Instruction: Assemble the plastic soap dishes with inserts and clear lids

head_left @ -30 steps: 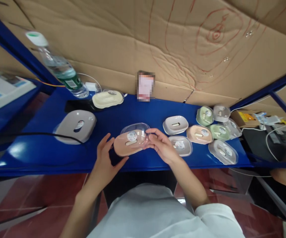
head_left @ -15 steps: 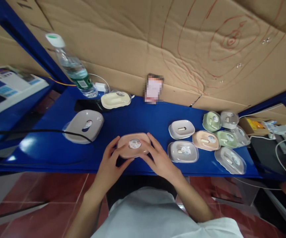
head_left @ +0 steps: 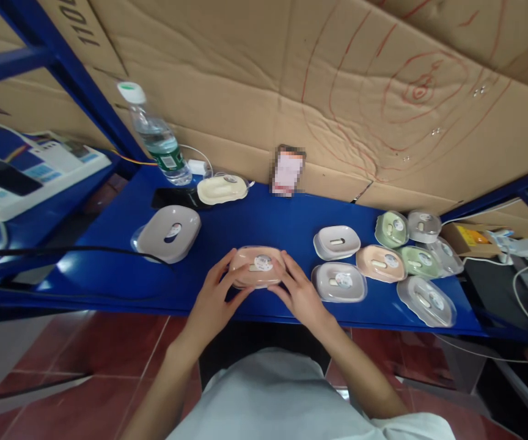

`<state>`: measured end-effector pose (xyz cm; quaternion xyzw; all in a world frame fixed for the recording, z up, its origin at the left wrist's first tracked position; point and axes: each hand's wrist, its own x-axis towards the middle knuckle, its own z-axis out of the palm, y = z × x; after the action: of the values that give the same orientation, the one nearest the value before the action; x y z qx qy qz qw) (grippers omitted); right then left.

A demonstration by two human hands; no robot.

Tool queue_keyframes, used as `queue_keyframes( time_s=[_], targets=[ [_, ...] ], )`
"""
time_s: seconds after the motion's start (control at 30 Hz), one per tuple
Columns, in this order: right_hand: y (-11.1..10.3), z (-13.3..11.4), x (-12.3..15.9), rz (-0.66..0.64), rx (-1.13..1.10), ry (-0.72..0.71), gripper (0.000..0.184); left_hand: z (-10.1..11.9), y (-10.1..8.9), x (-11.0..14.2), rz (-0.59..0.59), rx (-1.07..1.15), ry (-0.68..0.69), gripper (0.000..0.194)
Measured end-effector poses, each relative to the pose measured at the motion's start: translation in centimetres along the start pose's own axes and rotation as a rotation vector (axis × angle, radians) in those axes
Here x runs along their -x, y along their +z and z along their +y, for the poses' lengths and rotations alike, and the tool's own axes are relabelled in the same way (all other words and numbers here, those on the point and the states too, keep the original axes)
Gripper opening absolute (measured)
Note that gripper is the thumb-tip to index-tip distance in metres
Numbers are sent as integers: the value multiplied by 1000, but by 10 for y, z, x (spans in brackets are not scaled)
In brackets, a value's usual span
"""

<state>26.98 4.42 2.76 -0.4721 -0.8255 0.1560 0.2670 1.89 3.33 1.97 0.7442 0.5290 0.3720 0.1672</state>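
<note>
A pink soap dish [head_left: 257, 278] with a round white label sits at the front of the blue table, and a clear lid seems to cover it. My left hand [head_left: 218, 287] is closed on its left side, thumb at the front edge. On its right side my right hand [head_left: 296, 287] grips it, fingertips beside the label. To the left lies a grey soap dish [head_left: 186, 229] with a dark oval opening, a clear piece partly under it. Just right of my right hand are a clear-covered grey dish [head_left: 351, 290] and a white-grey dish [head_left: 344, 235].
Several lidded dishes stand at the right, among them a peach dish [head_left: 387, 272] and a green dish [head_left: 392, 226]. A water bottle [head_left: 165, 153], a cream dish [head_left: 218, 190] and a phone [head_left: 288, 171] are at the back. A black cable [head_left: 85, 249] crosses the left side.
The camera view has shifted slightly. Both hands still hold the pink dish; a pale strip beside its label now shows, and the dish appears turned or tilted a little.
</note>
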Motion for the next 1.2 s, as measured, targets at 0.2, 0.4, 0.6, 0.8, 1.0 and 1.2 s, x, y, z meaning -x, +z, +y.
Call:
queue_keyframes(
  time_s=[0.2, 0.4, 0.6, 0.8, 1.0, 1.2],
  targets=[
    [0, -5, -1, -19, 66, -83, 61, -9, -2, 3, 23, -49, 30, 36],
    [-29, -15, -25, -146, 302, -79, 53, -6, 2, -3, 69, -118, 12, 35],
    [-61, -8, -78, -200, 643, -252, 42, 6, 22, -40, 35, -59, 33, 45],
    [-91, 40, -113, -349, 525, -169, 49, 27, 39, -61, 47, 189, -31, 61],
    [-148, 110, -126, -366, 386, 84, 44, 62, 43, -55, 8, 158, 61, 36],
    [-174, 121, -71, -256, 283, 107, 67, 104, 74, -41, -221, 188, 264, 31]
  ],
)
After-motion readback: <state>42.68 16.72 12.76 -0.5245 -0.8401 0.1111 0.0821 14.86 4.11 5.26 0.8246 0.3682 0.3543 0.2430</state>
